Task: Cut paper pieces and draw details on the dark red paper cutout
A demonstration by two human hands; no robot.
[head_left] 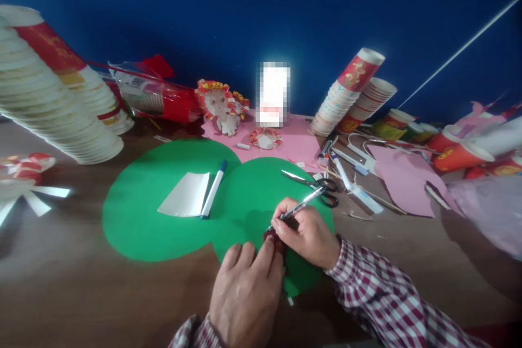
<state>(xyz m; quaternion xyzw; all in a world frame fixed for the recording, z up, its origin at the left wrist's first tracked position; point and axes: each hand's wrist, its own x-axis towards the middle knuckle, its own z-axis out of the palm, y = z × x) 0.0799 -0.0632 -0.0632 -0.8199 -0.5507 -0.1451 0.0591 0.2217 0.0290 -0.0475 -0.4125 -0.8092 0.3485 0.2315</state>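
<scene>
The grip of the right hand [310,235] pinches a pen [302,203], its tip at a small dark red piece [268,235] by the fingertips of the left hand [248,293], whose hold is too hidden to tell, over green paper [171,234], where marking seems under way, unfinished.

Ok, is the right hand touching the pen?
Touching: the head view plainly shows the right hand gripping the pen between thumb and fingers, its far end sticking out beyond them.

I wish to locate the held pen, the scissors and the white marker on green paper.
Held pen [304,204]: head view, silvery barrel.
Scissors [309,180]: head view, blades near handles.
White marker [214,190]: head view, mid-barrel.
</scene>
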